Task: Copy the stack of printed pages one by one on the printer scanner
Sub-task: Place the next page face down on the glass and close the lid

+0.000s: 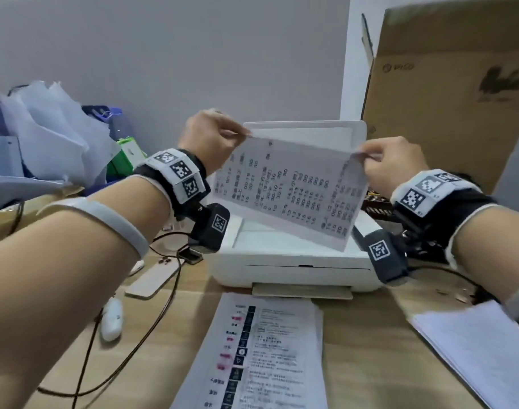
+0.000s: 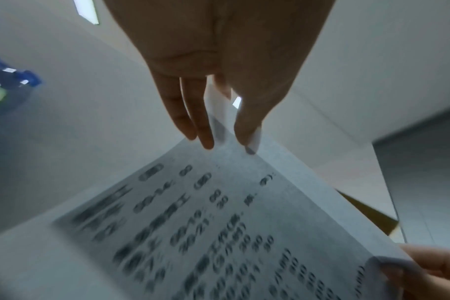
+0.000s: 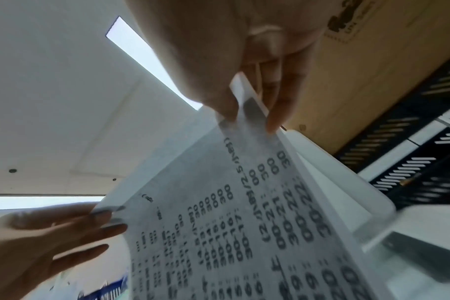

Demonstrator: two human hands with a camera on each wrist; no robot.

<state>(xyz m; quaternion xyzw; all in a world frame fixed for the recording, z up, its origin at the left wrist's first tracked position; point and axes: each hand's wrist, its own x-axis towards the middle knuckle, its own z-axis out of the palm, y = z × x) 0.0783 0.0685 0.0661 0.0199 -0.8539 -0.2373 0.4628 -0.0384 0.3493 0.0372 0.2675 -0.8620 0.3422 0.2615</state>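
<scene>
A thin white printed page [image 1: 290, 190], covered in black figures, hangs in the air from its two top corners. The left hand [image 1: 206, 137] pinches one corner between thumb and fingers [image 2: 200, 130]; the right hand [image 1: 394, 163] pinches the other.

The page sags and tilts below the fingers, so I judge it could crease, or land crooked on the glass, if one hand drops first.

Directly beneath the fingers sits the white boxy printer [image 1: 293, 255] with its lid [image 1: 305, 131] raised behind the page. Nearer the person, on the wooden bench [image 1: 364, 349], lie a stack of printed pages [image 1: 261, 355] and a second pile of white sheets [image 1: 476, 349]. A tall brown cardboard box [image 1: 447, 90] stands close beyond the right fingers; a dark cable [image 1: 163, 305] and a pale phone [image 1: 155, 278] lie below the left wrist.
</scene>
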